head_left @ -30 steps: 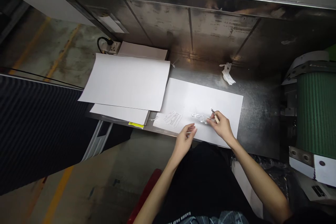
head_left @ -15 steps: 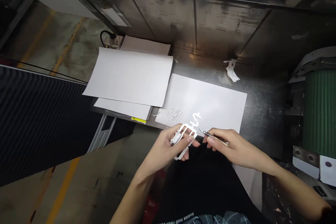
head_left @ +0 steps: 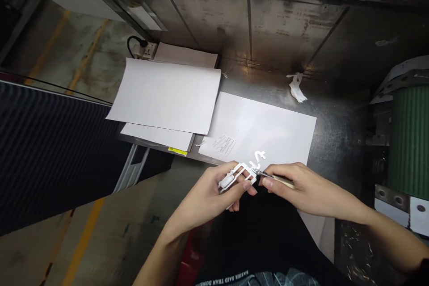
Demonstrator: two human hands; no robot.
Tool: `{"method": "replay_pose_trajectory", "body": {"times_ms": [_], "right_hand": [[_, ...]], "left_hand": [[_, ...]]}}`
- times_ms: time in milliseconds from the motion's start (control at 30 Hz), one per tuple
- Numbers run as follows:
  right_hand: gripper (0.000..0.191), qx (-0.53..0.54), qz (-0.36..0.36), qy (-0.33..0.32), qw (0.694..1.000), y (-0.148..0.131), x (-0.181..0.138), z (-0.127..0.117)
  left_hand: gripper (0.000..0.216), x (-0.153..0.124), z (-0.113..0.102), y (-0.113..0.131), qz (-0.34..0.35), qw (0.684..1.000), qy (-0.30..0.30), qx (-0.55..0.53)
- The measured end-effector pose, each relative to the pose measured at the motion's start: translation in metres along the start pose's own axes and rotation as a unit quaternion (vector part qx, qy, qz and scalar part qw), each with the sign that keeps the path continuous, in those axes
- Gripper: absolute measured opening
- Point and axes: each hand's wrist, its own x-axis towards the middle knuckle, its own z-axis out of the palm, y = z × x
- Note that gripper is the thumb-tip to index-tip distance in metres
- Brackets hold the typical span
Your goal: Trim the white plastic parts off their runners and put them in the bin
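Observation:
My left hand (head_left: 211, 194) is closed on a white plastic frame of small moulded parts (head_left: 239, 173), lifted just off the front edge of the metal bench (head_left: 335, 143). My right hand (head_left: 301, 187) grips a small blade tool with a pale handle (head_left: 275, 178); its metal tip touches the right side of the frame. Both hands are over my lap in front of a white sheet (head_left: 264, 132) on the bench. A small cluster of thin cut pieces (head_left: 225, 144) lies on that sheet's left part.
A stack of white sheets (head_left: 166, 96) overhangs the bench's left end, with a wall socket (head_left: 147, 50) behind it. A crumpled white scrap (head_left: 296, 88) lies at the back. A green ribbed machine part (head_left: 410, 143) stands at the right. A red object (head_left: 187, 254) sits below my left arm.
The plastic frame went from lying on the sheet to being lifted in my left hand near the bench edge. My right hand brought the blade tip against it.

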Motion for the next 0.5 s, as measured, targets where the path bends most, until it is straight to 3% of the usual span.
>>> {"method": "replay_pose_trajectory", "body": {"times_ms": [500], "right_hand": [[0.039,-0.022,0.027,-0.002,0.999,0.002,-0.011,-0.002]], "left_hand": [[0.025,0.009,0.003,0.004,-0.003,0.997,-0.077,0.008]]}}
